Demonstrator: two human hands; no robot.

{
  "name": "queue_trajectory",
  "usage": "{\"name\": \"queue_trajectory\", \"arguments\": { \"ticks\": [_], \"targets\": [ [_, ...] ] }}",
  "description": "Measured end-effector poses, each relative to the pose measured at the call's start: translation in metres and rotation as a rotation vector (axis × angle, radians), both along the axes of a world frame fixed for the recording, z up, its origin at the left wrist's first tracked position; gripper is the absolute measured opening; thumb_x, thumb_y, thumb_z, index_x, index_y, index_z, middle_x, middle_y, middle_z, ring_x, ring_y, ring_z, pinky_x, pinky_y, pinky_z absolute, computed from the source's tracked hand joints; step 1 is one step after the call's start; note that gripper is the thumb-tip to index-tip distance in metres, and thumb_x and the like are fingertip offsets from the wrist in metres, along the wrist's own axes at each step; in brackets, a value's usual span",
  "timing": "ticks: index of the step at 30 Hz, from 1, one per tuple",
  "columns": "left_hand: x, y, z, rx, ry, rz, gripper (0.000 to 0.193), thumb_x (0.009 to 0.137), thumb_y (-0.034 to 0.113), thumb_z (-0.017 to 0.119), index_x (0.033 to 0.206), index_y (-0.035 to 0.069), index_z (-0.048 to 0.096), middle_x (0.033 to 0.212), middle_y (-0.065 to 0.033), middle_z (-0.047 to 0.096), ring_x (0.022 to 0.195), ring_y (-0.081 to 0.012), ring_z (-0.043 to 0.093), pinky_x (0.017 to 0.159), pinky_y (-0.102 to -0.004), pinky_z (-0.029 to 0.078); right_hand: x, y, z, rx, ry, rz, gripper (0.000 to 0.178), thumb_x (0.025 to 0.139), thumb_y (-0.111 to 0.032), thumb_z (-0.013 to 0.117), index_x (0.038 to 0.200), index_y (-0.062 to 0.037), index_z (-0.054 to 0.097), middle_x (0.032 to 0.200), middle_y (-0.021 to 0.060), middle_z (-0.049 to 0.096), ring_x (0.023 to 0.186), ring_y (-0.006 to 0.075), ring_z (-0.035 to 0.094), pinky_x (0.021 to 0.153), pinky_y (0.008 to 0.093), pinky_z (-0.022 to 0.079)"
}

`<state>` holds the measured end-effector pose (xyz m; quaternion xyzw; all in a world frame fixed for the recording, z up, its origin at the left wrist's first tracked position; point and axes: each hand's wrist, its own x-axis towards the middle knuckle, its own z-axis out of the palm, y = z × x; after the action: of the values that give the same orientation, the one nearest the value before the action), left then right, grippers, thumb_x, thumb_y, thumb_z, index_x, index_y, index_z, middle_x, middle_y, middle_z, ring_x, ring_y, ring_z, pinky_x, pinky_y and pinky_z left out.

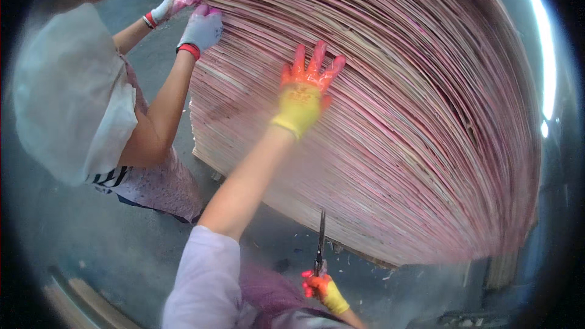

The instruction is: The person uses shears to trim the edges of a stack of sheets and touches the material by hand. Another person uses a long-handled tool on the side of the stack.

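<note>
Sheets, uncountably many, form one rough, pink-streaked stack ahead, left grip spread open upon it, right grip closed around one dark slender tool, a co-worker's two gloves at the stack's left edge.

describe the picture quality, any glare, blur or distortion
In the head view: a white light streak glares at the right; fisheye bends the layers of the stack toward the black rim; pale haze softens the stack near the left forearm; the left hand stays readable.
</note>
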<state>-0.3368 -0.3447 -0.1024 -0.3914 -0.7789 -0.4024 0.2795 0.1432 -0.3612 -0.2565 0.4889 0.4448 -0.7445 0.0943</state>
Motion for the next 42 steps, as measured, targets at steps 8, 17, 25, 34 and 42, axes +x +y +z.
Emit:
{"name": "queue_trajectory", "arguments": {
  "ticks": [8, 17, 25, 34, 42],
  "targets": [
    [-0.021, 0.000, -0.014, -0.125, 0.066, 0.027, 0.097, 0.075, 0.028, 0.086, 0.158, 0.040, 0.038, 0.172, -0.0083, 0.019, 0.152, -0.0488, 0.023, 0.106, -0.0704, 0.040, -0.040, -0.018, 0.003, 0.062, -0.057, 0.062, 0.039, 0.091, -0.010, 0.062, 0.127, 0.0045, 0.061, 0.089, 0.0115, 0.069, 0.062, 0.0178, 0.062, 0.058, 0.0329, 0.053],
    [-0.027, 0.005, -0.019, -0.125, 0.076, 0.025, 0.085, 0.076, 0.031, 0.085, 0.152, 0.029, 0.048, 0.173, -0.0074, 0.017, 0.153, -0.0502, 0.021, 0.105, -0.0759, 0.039, -0.081, -0.027, 0.005, 0.108, -0.067, 0.121, 0.038, 0.088, -0.015, 0.064, 0.123, 0.0015, 0.062, 0.086, 0.0079, 0.067, 0.061, 0.0170, 0.063, 0.056, 0.0301, 0.049],
    [-0.028, 0.000, -0.017, -0.096, 0.098, 0.021, 0.046, 0.096, 0.023, 0.059, 0.141, 0.022, 0.057, 0.170, -0.0053, 0.026, 0.148, -0.0475, 0.033, 0.099, -0.0742, 0.045, -0.086, -0.027, 0.010, 0.133, -0.064, 0.152, 0.035, 0.090, -0.011, 0.065, 0.122, 0.0017, 0.062, 0.085, 0.0085, 0.067, 0.061, 0.0166, 0.063, 0.055, 0.0301, 0.049],
    [-0.027, -0.004, -0.018, -0.118, 0.088, -0.051, 0.075, 0.078, 0.032, 0.083, 0.145, 0.016, 0.054, 0.171, -0.0104, 0.020, 0.152, -0.0508, 0.022, 0.105, -0.0740, 0.040, -0.096, -0.024, 0.005, 0.117, -0.024, 0.123, 0.035, 0.089, -0.009, 0.065, 0.122, 0.0016, 0.061, 0.086, 0.0086, 0.066, 0.062, 0.0166, 0.061, 0.057, 0.0313, 0.051],
    [-0.027, -0.007, -0.017, -0.136, 0.093, -0.044, 0.078, 0.079, 0.036, 0.082, 0.148, 0.014, 0.053, 0.171, -0.0131, 0.020, 0.153, -0.0512, 0.020, 0.107, -0.0696, 0.040, -0.088, -0.031, 0.000, 0.141, -0.003, 0.150, 0.037, 0.088, -0.012, 0.065, 0.122, 0.0008, 0.062, 0.087, 0.0070, 0.066, 0.063, 0.0147, 0.060, 0.058, 0.0304, 0.052]
  ]
}}
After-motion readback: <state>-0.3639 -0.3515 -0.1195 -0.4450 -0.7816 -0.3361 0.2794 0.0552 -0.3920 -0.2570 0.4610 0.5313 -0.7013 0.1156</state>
